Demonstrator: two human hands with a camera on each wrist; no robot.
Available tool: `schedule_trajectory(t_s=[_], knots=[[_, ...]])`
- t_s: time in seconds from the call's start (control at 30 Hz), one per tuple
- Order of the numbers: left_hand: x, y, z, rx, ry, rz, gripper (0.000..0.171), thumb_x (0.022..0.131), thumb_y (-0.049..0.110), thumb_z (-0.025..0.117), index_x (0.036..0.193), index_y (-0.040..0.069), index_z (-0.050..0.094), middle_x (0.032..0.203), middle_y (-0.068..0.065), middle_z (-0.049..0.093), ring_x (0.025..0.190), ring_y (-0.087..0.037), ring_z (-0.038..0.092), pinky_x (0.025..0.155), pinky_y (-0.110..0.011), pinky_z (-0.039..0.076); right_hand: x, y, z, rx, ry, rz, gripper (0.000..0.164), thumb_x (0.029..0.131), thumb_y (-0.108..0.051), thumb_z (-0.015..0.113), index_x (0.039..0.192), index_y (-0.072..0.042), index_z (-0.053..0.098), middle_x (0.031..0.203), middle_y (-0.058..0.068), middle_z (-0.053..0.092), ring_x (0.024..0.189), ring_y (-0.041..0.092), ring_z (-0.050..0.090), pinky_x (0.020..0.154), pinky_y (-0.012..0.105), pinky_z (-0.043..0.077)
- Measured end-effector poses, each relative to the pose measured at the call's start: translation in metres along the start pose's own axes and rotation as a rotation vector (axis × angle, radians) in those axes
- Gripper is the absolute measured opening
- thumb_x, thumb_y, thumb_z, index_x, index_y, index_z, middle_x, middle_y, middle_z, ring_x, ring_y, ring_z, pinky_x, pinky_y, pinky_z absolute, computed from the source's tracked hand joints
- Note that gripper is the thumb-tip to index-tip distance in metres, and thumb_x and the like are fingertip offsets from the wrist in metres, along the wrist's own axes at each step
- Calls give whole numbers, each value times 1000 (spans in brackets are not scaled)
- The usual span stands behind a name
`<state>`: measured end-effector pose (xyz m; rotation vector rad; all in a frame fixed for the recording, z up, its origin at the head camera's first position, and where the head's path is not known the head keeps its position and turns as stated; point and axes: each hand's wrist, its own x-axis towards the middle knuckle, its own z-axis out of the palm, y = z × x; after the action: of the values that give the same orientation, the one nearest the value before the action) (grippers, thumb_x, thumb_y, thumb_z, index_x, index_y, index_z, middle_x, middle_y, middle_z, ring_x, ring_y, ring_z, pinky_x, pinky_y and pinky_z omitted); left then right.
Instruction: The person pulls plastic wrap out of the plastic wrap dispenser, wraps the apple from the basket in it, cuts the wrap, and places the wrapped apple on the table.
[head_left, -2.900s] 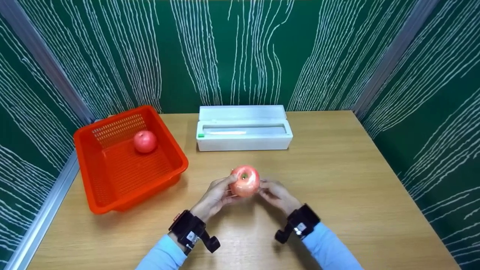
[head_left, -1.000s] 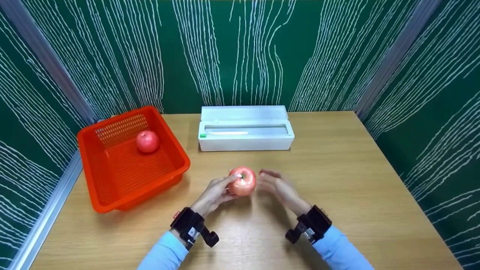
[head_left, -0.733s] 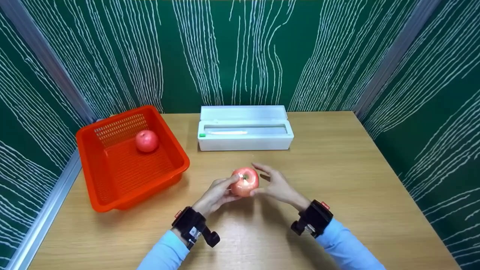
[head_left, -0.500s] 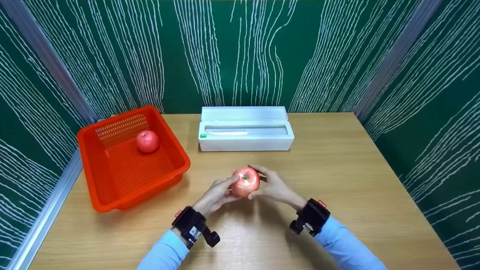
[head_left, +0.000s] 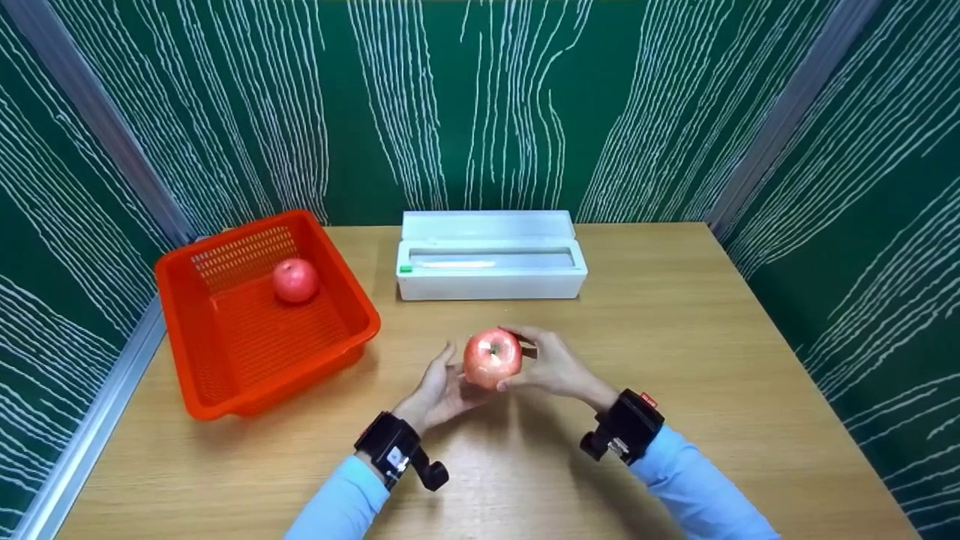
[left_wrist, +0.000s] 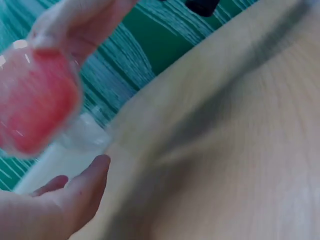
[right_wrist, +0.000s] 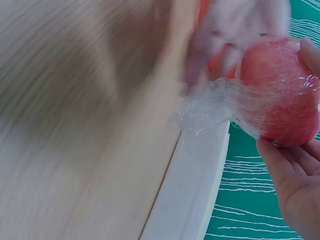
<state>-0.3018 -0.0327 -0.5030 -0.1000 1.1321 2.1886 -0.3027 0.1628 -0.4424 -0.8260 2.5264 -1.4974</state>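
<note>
A red apple (head_left: 491, 364) wrapped in clear cling film is held above the table, stem end up in the head view. My right hand (head_left: 559, 369) grips it from the right, with thumb in front and fingers behind. My left hand (head_left: 442, 397) is spread just left of and below the apple, its thumb lifted away. In the right wrist view a loose, crumpled tail of cling film (right_wrist: 205, 110) sticks out from the apple towards the blurred left hand (right_wrist: 240, 30). The left wrist view shows the same film tail (left_wrist: 85, 132) close above the left fingers.
An orange-red plastic basket (head_left: 360, 330) stands at the left of the wooden table (head_left: 675, 337), with another apple (head_left: 295, 280) inside. A long white box (head_left: 491, 286), lid up, with a green piece at its left end, lies at the back. Green walls with white lines surround the table.
Earlier the left hand gripped the apple while the right hovered beside it. The right hand has closed round the apple, and the left has let go and opened, dropping slightly below it.
</note>
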Motion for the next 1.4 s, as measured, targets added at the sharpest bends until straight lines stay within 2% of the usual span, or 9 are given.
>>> schedule_trajectory(t_s=[0.13, 0.3, 0.53, 0.67, 0.9, 1.03, 1.17, 1.27, 1.4], knots=[[9, -9, 6, -96, -14, -66, 73, 92, 55, 28, 141, 2, 22, 137, -31, 32, 126, -39, 37, 106, -46, 32, 1, 2, -1, 7, -4, -1, 86, 58, -25, 83, 128, 4, 44, 124, 19, 54, 112, 31, 54, 94, 45, 45], [13, -11, 15, -148, -28, -33, 58, 93, 44, 38, 133, 2, 36, 120, -24, 51, 103, -31, 60, 92, -40, 48, 1, -1, -5, 58, -10, 0, 85, 60, -21, 83, 129, 5, 42, 125, 21, 52, 113, 34, 53, 95, 45, 44], [21, -9, 12, -313, -4, -9, 43, 95, 6, 37, 136, -1, 29, 119, -18, 44, 97, -23, 59, 93, -31, 47, 0, 1, -8, 48, -8, -8, 86, 60, -20, 82, 131, 4, 40, 128, 20, 50, 115, 34, 50, 95, 46, 43], [22, -9, 8, -372, 0, 4, 38, 88, -10, 31, 125, -5, 38, 113, -16, 42, 95, -20, 55, 89, -27, 49, -3, 3, -9, -31, 7, -23, 92, 59, -30, 83, 135, -2, 38, 131, 15, 48, 118, 31, 47, 98, 52, 37], [16, -12, 4, -348, -38, -23, 29, 87, -11, 28, 107, -3, 46, 106, -12, 46, 92, -17, 54, 84, -23, 51, -8, 5, -10, -88, -5, -67, 84, 58, -31, 83, 131, -9, 47, 124, 13, 47, 111, 29, 48, 89, 46, 47], [12, -14, 1, -337, 14, -48, 25, 86, -13, 31, 95, -4, 53, 94, -11, 54, 83, -15, 59, 82, -23, 52, -10, 8, -11, -103, -23, -90, 80, 57, -27, 84, 127, -5, 51, 114, 14, 50, 104, 29, 50, 84, 42, 51], [8, -12, -3, -264, 81, -49, 22, 85, -12, 38, 82, -3, 58, 83, -10, 61, 76, -15, 64, 79, -23, 53, -13, 11, -10, -149, -20, -75, 80, 54, -28, 85, 124, -6, 54, 108, 11, 55, 101, 27, 51, 86, 46, 48], [4, -8, -7, -202, 81, -57, 21, 88, -9, 39, 84, -3, 59, 80, -11, 66, 76, -17, 65, 81, -25, 52, -13, 12, -8, -189, -26, -61, 80, 52, -31, 85, 123, -8, 55, 108, 9, 58, 102, 26, 51, 87, 51, 44], [-1, -1, -10, -153, 8, -85, 23, 95, 8, 35, 102, -5, 53, 90, -14, 64, 86, -21, 63, 92, -33, 48, -11, 14, -5, -233, -61, -70, 80, 54, -30, 84, 124, -6, 54, 113, 12, 56, 106, 29, 49, 87, 55, 44]])
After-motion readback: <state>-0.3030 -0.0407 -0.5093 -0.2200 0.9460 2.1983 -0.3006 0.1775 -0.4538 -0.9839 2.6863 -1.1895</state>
